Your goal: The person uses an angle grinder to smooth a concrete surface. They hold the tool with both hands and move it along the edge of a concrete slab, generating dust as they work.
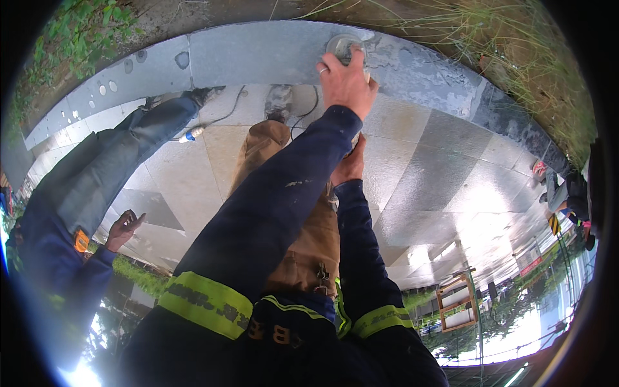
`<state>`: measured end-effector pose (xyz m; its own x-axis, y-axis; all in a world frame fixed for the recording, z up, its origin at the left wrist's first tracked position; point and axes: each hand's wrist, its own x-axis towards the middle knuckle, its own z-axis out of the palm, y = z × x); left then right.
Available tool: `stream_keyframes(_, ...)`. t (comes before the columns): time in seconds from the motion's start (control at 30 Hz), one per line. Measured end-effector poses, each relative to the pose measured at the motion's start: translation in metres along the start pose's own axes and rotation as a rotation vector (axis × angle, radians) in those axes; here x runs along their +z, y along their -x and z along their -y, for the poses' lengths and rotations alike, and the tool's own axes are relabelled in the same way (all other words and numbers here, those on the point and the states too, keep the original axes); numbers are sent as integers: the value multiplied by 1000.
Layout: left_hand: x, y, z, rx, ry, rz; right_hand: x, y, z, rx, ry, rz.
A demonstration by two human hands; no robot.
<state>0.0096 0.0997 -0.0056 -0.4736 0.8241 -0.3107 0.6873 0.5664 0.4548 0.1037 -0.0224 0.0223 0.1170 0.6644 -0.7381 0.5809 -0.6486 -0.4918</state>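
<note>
My left hand [345, 84], with a ring on one finger, curls over the round grey head of a power tool [341, 46] set on the grey stone kerb [271, 51]. Behind it, my right hand [350, 161] grips the tool's body, mostly hidden by my left wrist and sleeve. Pale, wet-looking patches mottle the kerb to the right of the tool. A black cord [298, 119] lies on the paving near my boot, beside my brown trouser leg.
A co-worker's leg [129, 155] and open hand [126, 229] are at my left. A white-blue connector [192, 134] lies on the pale and grey tiles [406, 161]. Grass [503, 71] borders the kerb's far side. Other people [567, 200] and a wooden frame [454, 300] appear at right.
</note>
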Motion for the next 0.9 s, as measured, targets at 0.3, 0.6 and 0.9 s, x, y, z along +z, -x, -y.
stream_keyframes(0.3, -13, 44, 28, -122, 24, -7, 11, 34, -30, -11, -14, 76)
stream_keyframes(0.6, 4, 105, 1, -29, 127, -35, -26, 70, -73, 4, -36, 5)
stream_keyframes(0.9, 7, 136, 6, -175, 173, 50, -34, 88, -93, -17, 42, 16)
